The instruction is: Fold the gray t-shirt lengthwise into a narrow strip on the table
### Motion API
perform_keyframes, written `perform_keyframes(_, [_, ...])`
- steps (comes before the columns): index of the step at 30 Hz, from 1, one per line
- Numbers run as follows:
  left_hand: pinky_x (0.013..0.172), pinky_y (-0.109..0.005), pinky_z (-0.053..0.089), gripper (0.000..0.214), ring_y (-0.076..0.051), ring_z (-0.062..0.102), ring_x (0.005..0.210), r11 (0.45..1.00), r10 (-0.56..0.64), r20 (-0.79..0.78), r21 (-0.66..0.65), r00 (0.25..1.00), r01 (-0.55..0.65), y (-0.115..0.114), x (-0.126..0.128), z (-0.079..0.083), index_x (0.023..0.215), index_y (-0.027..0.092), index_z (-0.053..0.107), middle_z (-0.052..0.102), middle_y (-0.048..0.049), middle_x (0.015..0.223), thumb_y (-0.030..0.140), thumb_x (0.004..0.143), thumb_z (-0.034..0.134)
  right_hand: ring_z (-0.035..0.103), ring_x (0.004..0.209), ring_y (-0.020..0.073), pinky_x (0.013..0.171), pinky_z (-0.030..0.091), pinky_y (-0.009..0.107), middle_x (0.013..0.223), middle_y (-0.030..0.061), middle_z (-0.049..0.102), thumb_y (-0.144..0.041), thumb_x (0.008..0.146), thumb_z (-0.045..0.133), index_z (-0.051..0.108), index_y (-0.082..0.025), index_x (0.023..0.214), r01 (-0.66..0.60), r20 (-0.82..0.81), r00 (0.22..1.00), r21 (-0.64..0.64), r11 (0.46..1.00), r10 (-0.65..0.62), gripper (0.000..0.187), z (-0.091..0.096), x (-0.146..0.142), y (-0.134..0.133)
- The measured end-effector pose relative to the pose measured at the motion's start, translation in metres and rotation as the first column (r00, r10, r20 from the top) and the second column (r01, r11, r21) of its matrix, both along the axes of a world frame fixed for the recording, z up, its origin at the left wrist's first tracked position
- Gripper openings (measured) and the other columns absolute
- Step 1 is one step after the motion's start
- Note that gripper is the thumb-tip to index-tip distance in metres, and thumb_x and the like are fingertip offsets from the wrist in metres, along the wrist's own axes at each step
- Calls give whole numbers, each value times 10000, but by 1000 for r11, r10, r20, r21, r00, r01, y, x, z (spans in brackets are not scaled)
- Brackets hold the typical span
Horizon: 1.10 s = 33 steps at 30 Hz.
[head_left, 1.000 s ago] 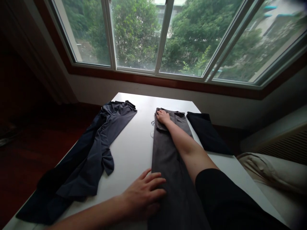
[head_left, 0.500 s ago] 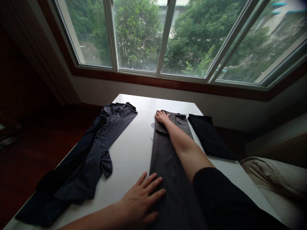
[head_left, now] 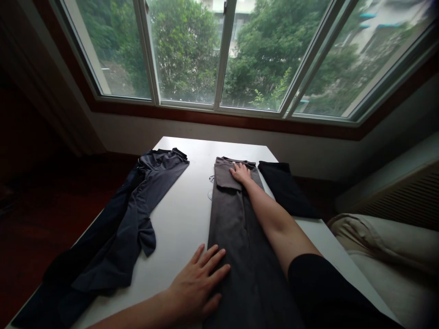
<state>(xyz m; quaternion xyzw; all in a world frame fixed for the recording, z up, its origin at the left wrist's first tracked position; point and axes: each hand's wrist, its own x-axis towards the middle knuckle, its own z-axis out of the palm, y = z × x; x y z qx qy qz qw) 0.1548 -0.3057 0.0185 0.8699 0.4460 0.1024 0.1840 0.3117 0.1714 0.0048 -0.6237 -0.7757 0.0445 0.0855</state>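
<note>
Lying flat, dark-grey garment (head_left: 240,242), folded flap (head_left: 226,178)

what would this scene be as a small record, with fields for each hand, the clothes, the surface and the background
left hand: fingers spread over the left edge of the long grey-brown garment
right hand: open, on that garment's folded far end
clothes at left: grey garment lying over a darker one
clothes at right: dark folded garment
surface: white table
background: window, trees outside
</note>
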Motion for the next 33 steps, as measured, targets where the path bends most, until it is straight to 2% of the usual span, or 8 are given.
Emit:
perform_keyframes(4, [1254,-644,95,840,-354,114,1574,1000,-1,-16,-1,1000,1,-2,0,2,1612,290,278,107,-78,1717,308,867,666,182,1535,333,1216,158,562,1676,150,227,-644,1012,255,335,-238,1606,34,-23,999,18,999,-33,724,-1,4,-4])
perform_keyframes(8, [1260,-629,94,830,-347,106,1576,1000,1,-19,12,1000,-1,-4,0,2,1616,293,272,104,-70,1717,305,882,659,135,1550,324,1219,152,548,1699,148,149,-630,1020,232,266,-216,1632,100,-25,995,124,987,-97,739,2,19,0])
perform_keyframes(9, [1261,-626,96,826,-345,108,1576,1000,4,-18,16,1000,-4,-5,1,2,1617,294,272,107,-68,1717,304,886,657,132,1552,322,1221,148,543,1701,147,142,-633,1020,228,272,-212,1630,104,-11,995,110,989,-103,743,4,25,2])
perform_keyframes(13, [1267,-612,100,802,-335,123,1575,999,33,-16,38,999,-32,-8,5,1,1615,305,280,131,-55,1716,293,900,644,174,1546,318,1214,168,552,1696,118,189,-677,1002,239,337,-251,1608,27,45,999,-95,995,-23,747,13,48,11])
perform_keyframes(15, [1267,-612,99,794,-335,129,1574,998,44,-17,49,999,-43,-9,7,1,1613,307,286,139,-52,1715,292,902,640,155,1551,321,1208,165,575,1702,102,174,-679,1001,232,317,-276,1614,23,37,999,-106,994,-19,739,15,55,15])
perform_keyframes(21, [1260,-628,117,821,-348,145,1569,998,38,-51,59,998,-35,-8,11,0,1622,307,259,120,-57,1717,294,895,640,168,1542,336,1193,174,586,1695,121,181,-671,1006,223,322,-283,1612,44,9,999,-70,997,-43,727,11,57,24])
perform_keyframes(28, [1221,-674,201,840,-406,213,1542,998,-5,-134,69,991,14,5,12,-15,1618,300,271,168,-99,1703,348,883,676,440,1367,355,1165,268,501,1491,199,420,-647,1002,305,537,-222,1470,117,-68,992,126,985,-109,673,7,53,28])
perform_keyframes(33, [1220,-686,182,880,-412,202,1543,997,-2,-144,80,990,13,7,13,-17,1628,304,237,138,-103,1707,345,877,694,342,1436,340,1192,213,509,1501,168,420,-623,1011,306,506,-245,1488,78,-75,995,109,991,-70,641,5,56,34])
